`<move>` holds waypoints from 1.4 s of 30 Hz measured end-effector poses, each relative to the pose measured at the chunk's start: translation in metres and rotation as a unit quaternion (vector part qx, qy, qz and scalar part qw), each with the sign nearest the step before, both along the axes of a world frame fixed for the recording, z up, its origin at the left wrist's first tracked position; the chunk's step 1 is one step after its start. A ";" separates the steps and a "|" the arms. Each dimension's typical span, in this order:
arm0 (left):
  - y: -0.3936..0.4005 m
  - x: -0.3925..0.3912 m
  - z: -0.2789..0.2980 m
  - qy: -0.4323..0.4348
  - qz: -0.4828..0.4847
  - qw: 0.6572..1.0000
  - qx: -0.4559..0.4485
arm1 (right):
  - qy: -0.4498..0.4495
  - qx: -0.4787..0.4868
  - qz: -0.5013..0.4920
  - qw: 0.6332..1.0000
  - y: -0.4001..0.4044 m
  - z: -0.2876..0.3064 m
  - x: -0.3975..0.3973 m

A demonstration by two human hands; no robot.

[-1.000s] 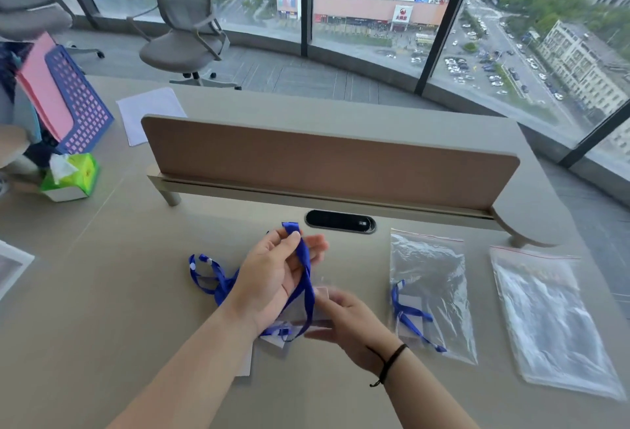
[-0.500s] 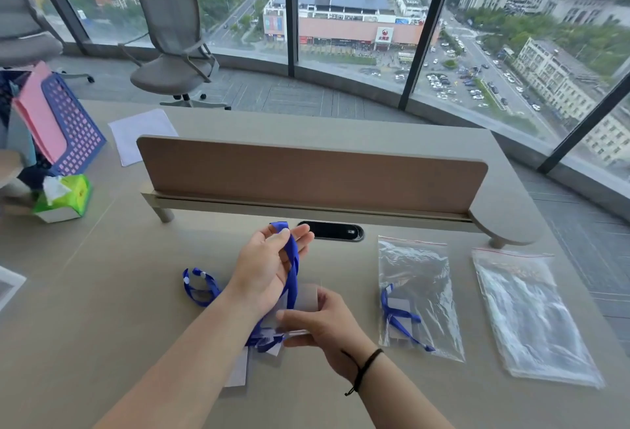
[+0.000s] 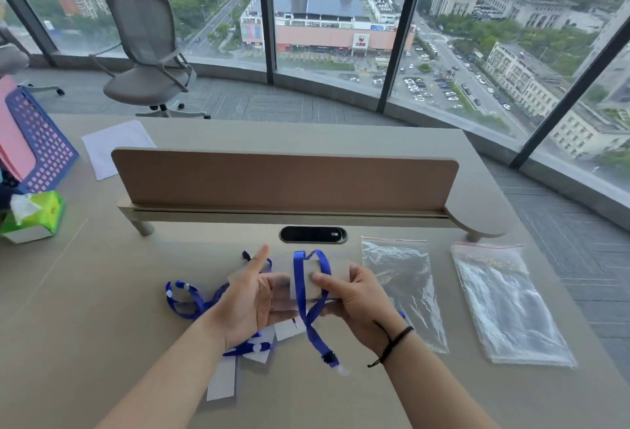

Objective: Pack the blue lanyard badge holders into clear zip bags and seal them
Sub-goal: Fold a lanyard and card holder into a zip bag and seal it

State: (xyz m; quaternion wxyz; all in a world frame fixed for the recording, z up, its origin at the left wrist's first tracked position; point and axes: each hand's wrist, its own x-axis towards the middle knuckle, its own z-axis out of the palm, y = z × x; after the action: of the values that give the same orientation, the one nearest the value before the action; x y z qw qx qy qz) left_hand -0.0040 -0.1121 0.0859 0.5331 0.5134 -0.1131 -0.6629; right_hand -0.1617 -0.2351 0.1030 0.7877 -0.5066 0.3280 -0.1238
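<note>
My right hand (image 3: 358, 302) grips a clear badge holder (image 3: 312, 280) by its right side, thumb pressed on its front. Its blue lanyard (image 3: 301, 295) is looped over the card and hangs down to a black clip (image 3: 330, 358). My left hand (image 3: 249, 302) touches the holder's left side with the index finger pointing up. More blue lanyards (image 3: 185, 300) and white badge cards (image 3: 221, 381) lie under my left wrist. A clear zip bag (image 3: 405, 285) lies just right of my right hand; a lanyard inside is mostly hidden. A second zip bag (image 3: 504, 302) lies further right.
A brown divider panel (image 3: 286, 179) crosses the desk behind a black cable port (image 3: 313, 235). A green tissue box (image 3: 34, 215) and a blue and pink file basket (image 3: 34, 152) stand at far left. White paper (image 3: 114, 145) lies beyond. A grey chair (image 3: 150, 53) stands by the windows.
My left hand has let go of the raised lanyard loop and dropped beside the holder. My right hand has brought the holder up, with the lanyard draped over it.
</note>
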 end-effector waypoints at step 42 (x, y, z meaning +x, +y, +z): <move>-0.357 -0.286 -0.078 0.094 -0.022 0.984 0.148 | 0.258 -0.535 -0.184 0.783 -0.229 -0.128 -0.249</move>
State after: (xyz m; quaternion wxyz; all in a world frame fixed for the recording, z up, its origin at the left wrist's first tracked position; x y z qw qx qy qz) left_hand -0.2896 -0.4687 0.0076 0.4445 0.5195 0.0254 -0.7293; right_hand -0.4109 -0.4645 -0.0254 0.2383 -0.7899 0.4868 -0.2870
